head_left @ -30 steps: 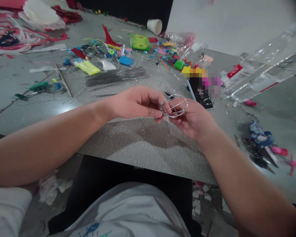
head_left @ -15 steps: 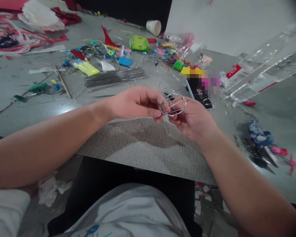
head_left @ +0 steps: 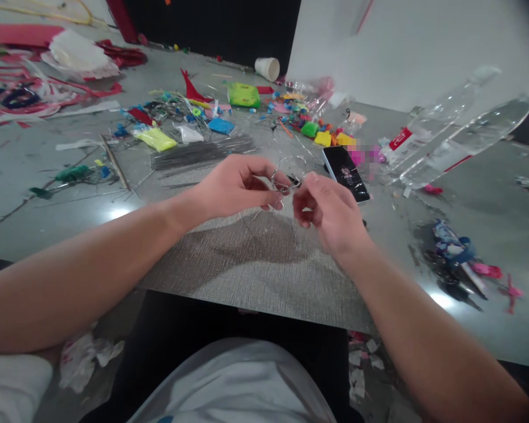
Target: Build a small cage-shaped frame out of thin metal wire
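Observation:
My left hand [head_left: 242,187] holds a small ring of twisted silver wire [head_left: 284,187] between thumb and fingers, above a grey textured mat [head_left: 264,288]. Thin wires cross inside the ring. At its right edge, my right hand [head_left: 328,208] pinches with thumb and forefinger, the other fingers curled; the exact bit of wire in that pinch is too small to make out. A small dark piece shows between the two hands. Just behind my left hand lies a bundle of thin straight wires [head_left: 203,153]. A phone [head_left: 346,174] rests beyond my right hand.
Two clear bottles [head_left: 449,155] stand at the right. Scissors [head_left: 461,288] and pink bits lie nearer. Bright clay packets, including a yellow one [head_left: 156,138], spread across the back. A white cup [head_left: 267,69] lies tipped over. Red and white scraps [head_left: 81,56] heap at the far left.
The ring has shifted left and tilted in my left hand. My right hand has moved from beneath the ring to its right edge, fingers now more curled. The view has tipped slightly.

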Tool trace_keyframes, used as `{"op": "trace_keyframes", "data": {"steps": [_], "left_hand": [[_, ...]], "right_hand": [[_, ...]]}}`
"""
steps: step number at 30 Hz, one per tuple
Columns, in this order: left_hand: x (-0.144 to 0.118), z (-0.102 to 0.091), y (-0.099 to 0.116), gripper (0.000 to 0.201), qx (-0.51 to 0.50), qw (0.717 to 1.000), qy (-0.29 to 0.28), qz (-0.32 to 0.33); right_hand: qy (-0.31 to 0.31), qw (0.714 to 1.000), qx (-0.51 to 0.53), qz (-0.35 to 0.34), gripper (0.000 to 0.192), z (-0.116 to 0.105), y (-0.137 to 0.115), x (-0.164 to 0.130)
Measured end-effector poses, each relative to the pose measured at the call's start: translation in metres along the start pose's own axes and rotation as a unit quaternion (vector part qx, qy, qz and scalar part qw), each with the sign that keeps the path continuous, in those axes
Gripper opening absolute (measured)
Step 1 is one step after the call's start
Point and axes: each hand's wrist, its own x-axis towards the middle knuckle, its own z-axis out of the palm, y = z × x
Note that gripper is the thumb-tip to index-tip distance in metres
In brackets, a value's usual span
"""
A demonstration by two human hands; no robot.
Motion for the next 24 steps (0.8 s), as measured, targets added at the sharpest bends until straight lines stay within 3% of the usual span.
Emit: {"op": "trace_keyframes", "data": {"steps": [4,9,17,24], "left_hand": [[0.0,0.003,-0.004,0.025,0.063,0.997,0.042,0.009],[-0.002,0.006,-0.006,0.023,0.056,0.997,0.047,0.024],[-0.004,0.006,-0.003,0.024,0.066,0.995,0.055,0.042],[-0.003,0.007,0.0,0.05,0.002,0.995,0.09,0.046]], "right_hand": [[-0.028,0.998,-0.06,0.017,0.044,0.008,0.004,-0.006],[-0.029,0.997,-0.072,-0.02,0.027,0.014,0.006,-0.008],[-0.04,0.992,-0.108,-0.05,0.023,0.015,0.005,-0.011],[-0.048,0.983,-0.157,-0.082,0.021,0.016,0.004,-0.016]]}}
